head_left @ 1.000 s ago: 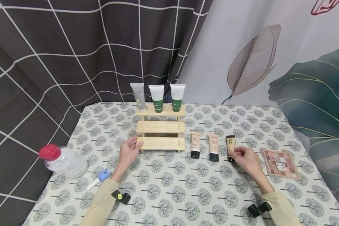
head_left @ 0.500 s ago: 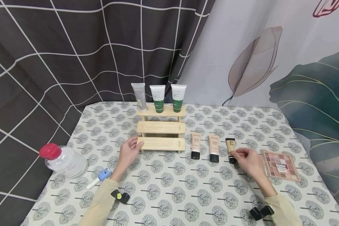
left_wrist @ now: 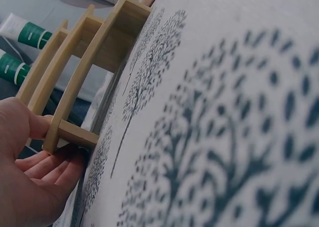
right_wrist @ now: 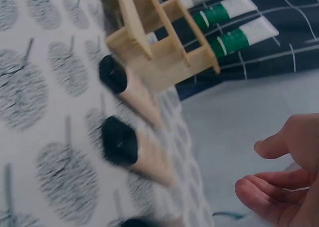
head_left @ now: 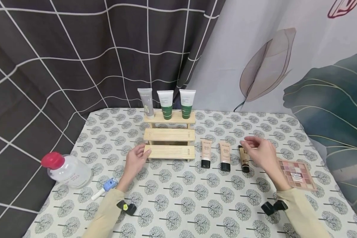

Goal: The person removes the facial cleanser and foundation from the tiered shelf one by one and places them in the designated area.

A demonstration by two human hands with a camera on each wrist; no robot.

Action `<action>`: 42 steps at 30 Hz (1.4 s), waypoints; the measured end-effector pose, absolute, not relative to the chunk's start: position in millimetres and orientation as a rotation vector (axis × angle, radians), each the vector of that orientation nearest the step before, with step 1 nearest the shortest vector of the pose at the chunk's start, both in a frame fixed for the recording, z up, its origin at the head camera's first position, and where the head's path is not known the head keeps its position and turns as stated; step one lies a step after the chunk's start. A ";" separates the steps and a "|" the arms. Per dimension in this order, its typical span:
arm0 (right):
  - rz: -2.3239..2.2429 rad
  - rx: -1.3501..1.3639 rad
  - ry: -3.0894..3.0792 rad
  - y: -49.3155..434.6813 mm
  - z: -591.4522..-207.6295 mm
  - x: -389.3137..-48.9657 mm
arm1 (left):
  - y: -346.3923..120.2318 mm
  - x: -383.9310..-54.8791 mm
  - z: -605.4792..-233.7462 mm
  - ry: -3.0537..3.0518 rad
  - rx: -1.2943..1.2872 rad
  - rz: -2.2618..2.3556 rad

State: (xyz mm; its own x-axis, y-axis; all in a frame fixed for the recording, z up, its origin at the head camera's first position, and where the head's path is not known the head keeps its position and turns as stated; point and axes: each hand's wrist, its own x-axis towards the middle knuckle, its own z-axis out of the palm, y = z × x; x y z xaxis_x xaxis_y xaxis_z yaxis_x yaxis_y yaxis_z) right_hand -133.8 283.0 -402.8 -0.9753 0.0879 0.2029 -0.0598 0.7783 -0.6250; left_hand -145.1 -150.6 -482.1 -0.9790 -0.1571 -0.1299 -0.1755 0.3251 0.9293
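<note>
Two BB tubes (head_left: 206,153) between wooden rack (head_left: 169,152) and gold tube (head_left: 244,160)

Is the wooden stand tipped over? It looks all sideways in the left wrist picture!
Upright: the head view shows the wooden stand with level steps and three tubes standing on top.

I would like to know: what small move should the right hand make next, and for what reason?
Probably lower the right hand to the BB tube nearest the wooden stand and pinch it. I judge so because the right hand holds nothing, this tube lies beside the stand, and the left hand grips the stand's lowest shelf, which may steady it.
</note>
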 end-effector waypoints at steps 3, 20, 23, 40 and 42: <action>0.994 0.022 -2.747 272.6 -393.5 -144.8 | -150.6 -145.1 -483.0 2.542 -0.322 1.789; 1.251 0.189 -2.693 209.1 -363.8 -207.3 | -149.2 -144.5 -484.0 2.559 -0.305 1.785; 1.311 0.226 -2.676 195.4 -361.0 -215.5 | -149.9 -144.1 -483.0 2.565 -0.302 1.788; 1.650 0.325 -2.534 134.2 -370.9 -243.7 | -149.4 -143.4 -483.4 2.563 -0.311 1.789; 1.686 0.311 -2.503 127.1 -372.7 -244.9 | -149.5 -143.2 -482.8 2.566 -0.312 1.790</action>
